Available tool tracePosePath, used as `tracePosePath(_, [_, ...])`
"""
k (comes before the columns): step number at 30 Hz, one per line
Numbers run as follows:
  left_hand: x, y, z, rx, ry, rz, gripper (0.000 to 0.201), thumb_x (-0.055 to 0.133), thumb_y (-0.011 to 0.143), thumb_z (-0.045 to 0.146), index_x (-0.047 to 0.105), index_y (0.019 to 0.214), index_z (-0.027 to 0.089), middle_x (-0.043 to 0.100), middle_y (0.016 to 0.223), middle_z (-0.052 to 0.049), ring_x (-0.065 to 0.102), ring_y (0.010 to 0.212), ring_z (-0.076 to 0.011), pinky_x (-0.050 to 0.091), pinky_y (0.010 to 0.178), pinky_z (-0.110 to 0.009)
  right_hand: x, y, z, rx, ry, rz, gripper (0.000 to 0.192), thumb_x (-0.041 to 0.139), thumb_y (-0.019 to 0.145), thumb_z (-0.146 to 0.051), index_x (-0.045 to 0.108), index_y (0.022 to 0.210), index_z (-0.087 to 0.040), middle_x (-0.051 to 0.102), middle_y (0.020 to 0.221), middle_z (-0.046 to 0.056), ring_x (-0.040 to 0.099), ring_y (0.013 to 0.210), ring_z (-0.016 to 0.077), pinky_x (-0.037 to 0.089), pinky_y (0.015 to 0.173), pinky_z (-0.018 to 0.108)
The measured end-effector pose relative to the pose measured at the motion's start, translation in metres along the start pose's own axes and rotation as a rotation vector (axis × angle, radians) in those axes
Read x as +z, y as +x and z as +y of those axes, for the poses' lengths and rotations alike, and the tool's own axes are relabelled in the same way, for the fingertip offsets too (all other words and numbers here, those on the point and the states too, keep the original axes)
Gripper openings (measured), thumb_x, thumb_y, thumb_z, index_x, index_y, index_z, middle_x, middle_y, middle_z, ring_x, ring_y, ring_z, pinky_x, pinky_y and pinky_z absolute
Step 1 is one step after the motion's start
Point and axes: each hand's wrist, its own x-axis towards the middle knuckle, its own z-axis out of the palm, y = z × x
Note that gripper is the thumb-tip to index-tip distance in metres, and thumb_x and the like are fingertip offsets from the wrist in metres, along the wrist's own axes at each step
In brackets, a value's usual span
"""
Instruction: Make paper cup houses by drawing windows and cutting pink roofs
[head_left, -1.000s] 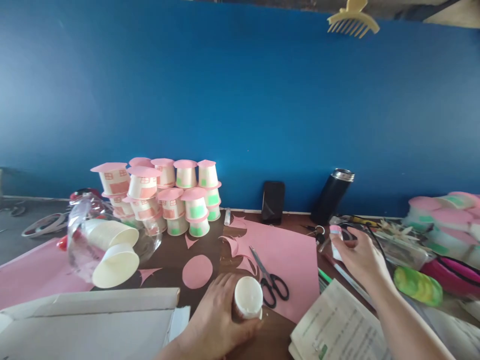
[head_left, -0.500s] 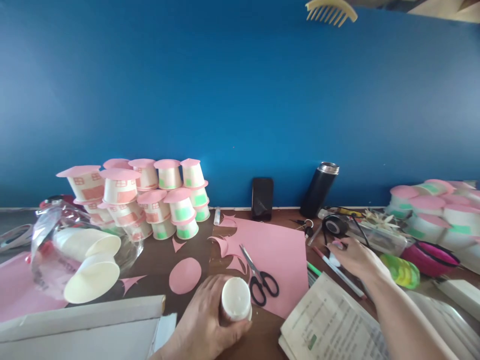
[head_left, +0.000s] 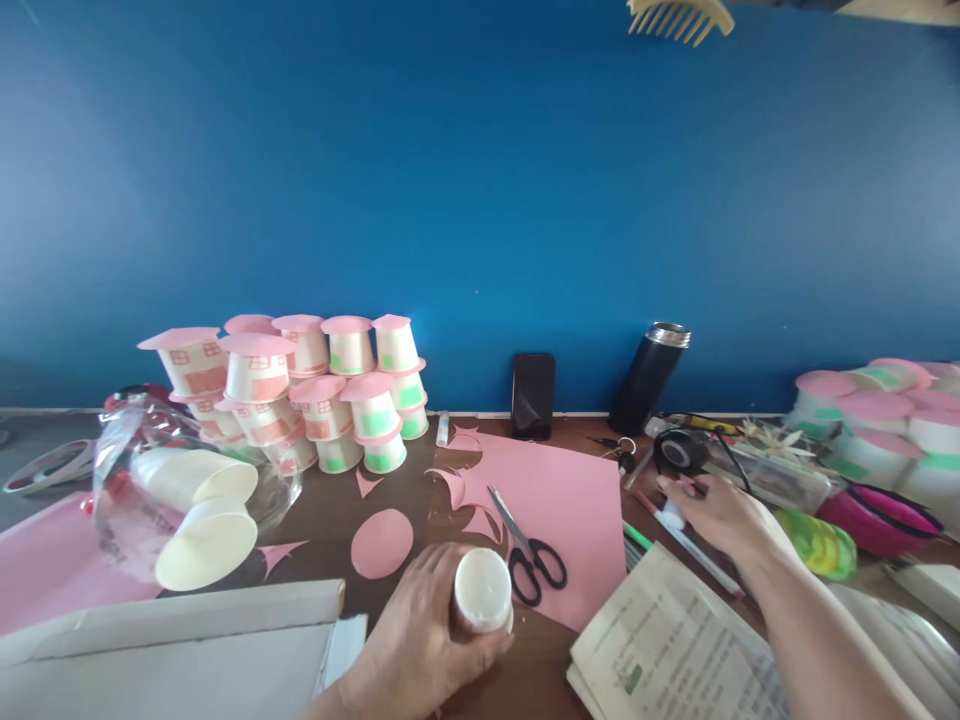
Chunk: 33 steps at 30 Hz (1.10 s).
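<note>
My left hand (head_left: 420,640) grips an upturned white paper cup (head_left: 483,590) on the brown table near the front edge. A pink paper circle (head_left: 382,542) lies just left of it, and black scissors (head_left: 529,555) rest on a pink paper sheet (head_left: 562,500) just right. My right hand (head_left: 720,515) is down on the table at the right, its fingers closed around a small white and pink tube (head_left: 673,512), beside a black tape roll (head_left: 679,451) and some pens (head_left: 694,550).
Stacked cup houses with pink roofs (head_left: 315,390) stand at the back left. A plastic bag of plain cups (head_left: 187,500) lies left, a cardboard box (head_left: 172,655) in front. A phone (head_left: 533,395) and black flask (head_left: 649,377) lean on the blue wall. An open book (head_left: 675,650) lies front right.
My right hand came down from mid-air to the table with the small tube. My left hand kept its hold on the cup. The view shifted slightly.
</note>
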Motion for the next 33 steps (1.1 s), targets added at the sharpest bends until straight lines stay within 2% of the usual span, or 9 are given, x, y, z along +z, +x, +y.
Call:
tracePosePath(4, [-0.001, 0.000, 0.001, 0.002, -0.014, 0.024, 0.046, 0.074, 0.068, 0.034, 0.057, 0.110, 0.028, 0.063, 0.109, -0.002, 0.056, 0.103, -0.0238, 0.045, 0.090, -0.036, -0.016, -0.005, -0.019, 0.036, -0.005, 0.093, 0.060, 0.048, 0.076, -0.065, 0.066, 0.107, -0.016, 0.074, 0.089, 0.019, 0.069, 0.081, 0.0406, 0.049, 0.057, 0.044])
tracePosePath(6, [-0.001, 0.001, 0.000, 0.011, -0.035, 0.023, 0.054, 0.079, 0.063, 0.035, 0.057, 0.112, 0.029, 0.062, 0.112, -0.002, 0.056, 0.105, -0.0247, 0.045, 0.092, -0.037, -0.021, -0.013, -0.036, -0.001, 0.034, 0.145, 0.053, 0.047, 0.079, -0.059, 0.062, 0.114, -0.022, 0.073, 0.096, 0.013, 0.068, 0.086, 0.0360, 0.050, 0.064, 0.044])
tracePosePath(9, [0.000, 0.003, -0.005, -0.015, -0.066, 0.023, 0.077, 0.087, 0.050, 0.039, 0.055, 0.119, 0.030, 0.059, 0.123, -0.003, 0.052, 0.114, -0.0280, 0.042, 0.099, -0.041, -0.020, -0.030, -0.065, -0.083, 0.108, 0.204, 0.037, 0.050, 0.080, -0.052, 0.064, 0.106, -0.030, 0.072, 0.094, 0.005, 0.067, 0.081, 0.0284, 0.050, 0.069, 0.040])
tracePosePath(15, [-0.005, 0.002, -0.007, -0.027, -0.069, 0.058, 0.110, 0.085, 0.040, 0.058, 0.042, 0.135, 0.024, 0.045, 0.142, -0.013, 0.045, 0.125, -0.0356, 0.039, 0.104, -0.048, -0.008, -0.065, -0.103, -0.325, 0.330, 0.239, 0.027, 0.051, 0.080, -0.043, 0.069, 0.093, -0.028, 0.070, 0.083, 0.002, 0.062, 0.062, 0.0187, 0.049, 0.063, 0.032])
tracePosePath(17, [-0.012, 0.000, -0.005, 0.025, -0.086, 0.112, 0.100, 0.077, 0.050, 0.064, 0.042, 0.135, 0.024, 0.049, 0.138, -0.013, 0.049, 0.120, -0.0337, 0.042, 0.100, -0.046, -0.006, -0.071, -0.109, -0.373, 0.388, 0.225, 0.028, 0.050, 0.081, -0.043, 0.069, 0.092, -0.026, 0.071, 0.084, 0.003, 0.061, 0.062, 0.0180, 0.049, 0.063, 0.031])
tracePosePath(20, [-0.029, 0.000, -0.006, 0.047, -0.045, 0.306, 0.058, 0.057, 0.078, 0.060, 0.051, 0.124, 0.025, 0.061, 0.119, -0.009, 0.057, 0.108, -0.0265, 0.048, 0.091, -0.039, -0.002, -0.075, -0.113, -0.406, 0.437, 0.199, 0.027, 0.049, 0.083, -0.042, 0.068, 0.090, -0.024, 0.072, 0.089, 0.004, 0.063, 0.066, 0.0183, 0.049, 0.066, 0.030])
tracePosePath(24, [-0.053, 0.006, -0.021, -0.040, 0.326, 0.582, 0.028, 0.046, 0.090, 0.041, 0.058, 0.107, 0.022, 0.065, 0.106, -0.009, 0.059, 0.100, -0.0262, 0.045, 0.089, -0.041, 0.002, -0.076, -0.116, -0.422, 0.465, 0.145, 0.025, 0.049, 0.084, -0.041, 0.068, 0.088, -0.025, 0.074, 0.093, 0.003, 0.066, 0.072, 0.0188, 0.051, 0.069, 0.028])
tracePosePath(29, [-0.057, 0.012, -0.040, -0.259, 0.560, 0.398, 0.036, 0.043, 0.088, 0.032, 0.061, 0.115, 0.015, 0.065, 0.113, -0.012, 0.055, 0.108, -0.0304, 0.043, 0.092, -0.043, 0.008, -0.078, -0.117, -0.443, 0.475, 0.073, 0.024, 0.050, 0.084, -0.042, 0.069, 0.086, -0.027, 0.076, 0.089, 0.000, 0.069, 0.075, 0.0193, 0.053, 0.067, 0.026])
tracePosePath(33, [-0.050, 0.010, -0.045, -0.349, 0.546, 0.265, 0.068, 0.059, 0.075, 0.048, 0.050, 0.131, 0.009, 0.058, 0.127, -0.017, 0.048, 0.118, -0.0361, 0.039, 0.097, -0.045, 0.011, -0.079, -0.116, -0.435, 0.491, 0.038, 0.024, 0.051, 0.085, -0.043, 0.069, 0.087, -0.026, 0.076, 0.088, -0.001, 0.070, 0.076, 0.0193, 0.053, 0.068, 0.026])
